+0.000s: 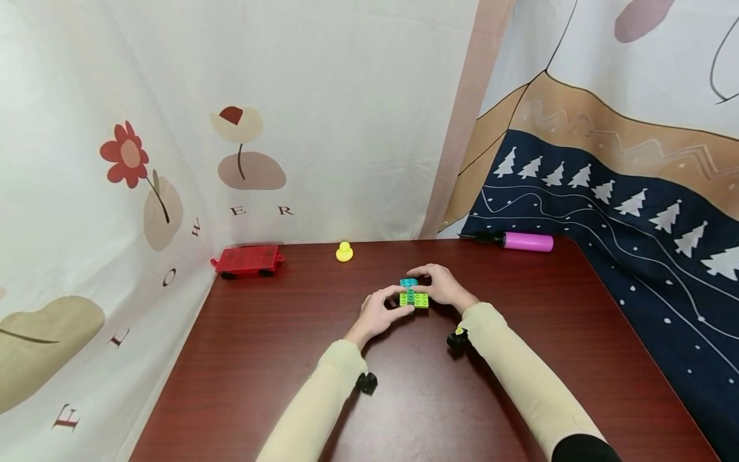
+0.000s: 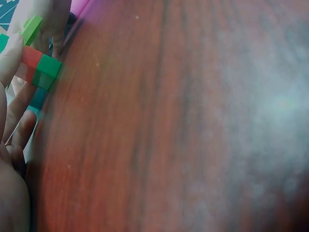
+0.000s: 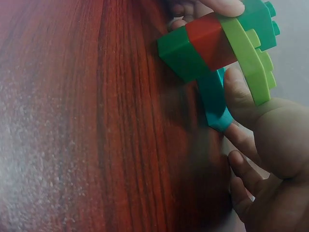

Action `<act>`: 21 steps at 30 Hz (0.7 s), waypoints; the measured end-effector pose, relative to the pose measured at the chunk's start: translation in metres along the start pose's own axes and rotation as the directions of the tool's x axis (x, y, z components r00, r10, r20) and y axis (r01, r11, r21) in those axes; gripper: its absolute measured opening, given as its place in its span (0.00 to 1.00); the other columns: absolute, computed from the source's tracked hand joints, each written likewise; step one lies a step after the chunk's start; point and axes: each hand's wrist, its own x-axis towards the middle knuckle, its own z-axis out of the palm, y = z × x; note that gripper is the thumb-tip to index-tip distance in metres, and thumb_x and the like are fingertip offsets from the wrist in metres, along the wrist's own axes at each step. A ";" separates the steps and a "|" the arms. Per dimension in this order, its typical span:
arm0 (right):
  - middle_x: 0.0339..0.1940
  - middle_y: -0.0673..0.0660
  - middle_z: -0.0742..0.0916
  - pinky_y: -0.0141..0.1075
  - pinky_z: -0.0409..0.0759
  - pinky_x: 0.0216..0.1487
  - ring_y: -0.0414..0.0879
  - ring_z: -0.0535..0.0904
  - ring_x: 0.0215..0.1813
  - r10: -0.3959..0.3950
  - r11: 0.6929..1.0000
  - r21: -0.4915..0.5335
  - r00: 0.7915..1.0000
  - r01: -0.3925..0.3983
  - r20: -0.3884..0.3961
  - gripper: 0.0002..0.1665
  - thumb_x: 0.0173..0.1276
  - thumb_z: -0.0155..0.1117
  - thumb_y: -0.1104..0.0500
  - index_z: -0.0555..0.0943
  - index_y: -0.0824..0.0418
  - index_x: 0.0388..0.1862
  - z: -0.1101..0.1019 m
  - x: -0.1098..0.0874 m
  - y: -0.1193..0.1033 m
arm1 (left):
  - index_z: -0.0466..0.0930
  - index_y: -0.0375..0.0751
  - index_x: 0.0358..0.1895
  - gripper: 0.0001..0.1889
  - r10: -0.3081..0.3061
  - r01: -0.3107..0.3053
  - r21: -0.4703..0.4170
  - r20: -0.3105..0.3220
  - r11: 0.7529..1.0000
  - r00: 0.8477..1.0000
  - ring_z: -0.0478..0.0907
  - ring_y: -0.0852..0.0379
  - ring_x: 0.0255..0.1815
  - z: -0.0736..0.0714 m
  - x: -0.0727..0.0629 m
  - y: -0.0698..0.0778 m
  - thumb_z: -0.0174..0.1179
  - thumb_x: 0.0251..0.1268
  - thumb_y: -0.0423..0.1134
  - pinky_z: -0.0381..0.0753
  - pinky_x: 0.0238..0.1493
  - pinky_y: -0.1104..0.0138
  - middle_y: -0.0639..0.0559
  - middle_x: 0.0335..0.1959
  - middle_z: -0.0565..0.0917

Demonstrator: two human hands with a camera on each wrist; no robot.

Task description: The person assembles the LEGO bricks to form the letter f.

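Observation:
Both hands hold one small toy building-block assembly over the table. In the right wrist view it has a dark green block (image 3: 174,52) at its base, a red block (image 3: 211,41), a lime plate (image 3: 252,60) and a green block (image 3: 259,23) on top. A teal block (image 3: 213,101) sits at its far side. My left hand (image 1: 378,313) grips the assembly from the left, its thumb close by the lime plate. From the right, my right hand (image 1: 444,285) holds it, thumb against the lime plate's underside and a finger at the teal block.
A red toy wagon (image 1: 249,260) stands at the table's back left corner. Along the back edge are a yellow rubber duck (image 1: 344,252) and a pink cylinder with a black end (image 1: 528,242). Printed curtains (image 1: 346,128) hang behind the brown table (image 1: 277,346).

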 end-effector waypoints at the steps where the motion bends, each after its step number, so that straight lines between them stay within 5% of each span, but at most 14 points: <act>1: 0.59 0.59 0.89 0.51 0.78 0.65 0.56 0.81 0.62 -0.007 1.000 -0.005 1.000 0.007 -0.002 0.23 0.71 0.74 0.62 0.86 0.63 0.63 0.000 0.000 0.000 | 0.84 0.58 0.64 0.24 0.001 -0.001 0.002 0.000 1.000 1.000 0.80 0.60 0.43 0.000 0.000 0.000 0.70 0.68 0.59 0.78 0.49 0.58 0.60 0.43 0.87; 21: 0.54 0.59 0.88 0.50 0.80 0.59 0.54 0.82 0.55 0.034 0.999 -0.006 0.998 -0.035 -0.059 0.17 0.71 0.75 0.59 0.88 0.61 0.57 0.003 0.001 0.004 | 0.85 0.59 0.63 0.24 0.001 -0.001 0.020 -0.010 1.000 1.000 0.80 0.61 0.43 -0.001 0.001 0.001 0.71 0.67 0.58 0.78 0.48 0.60 0.60 0.43 0.87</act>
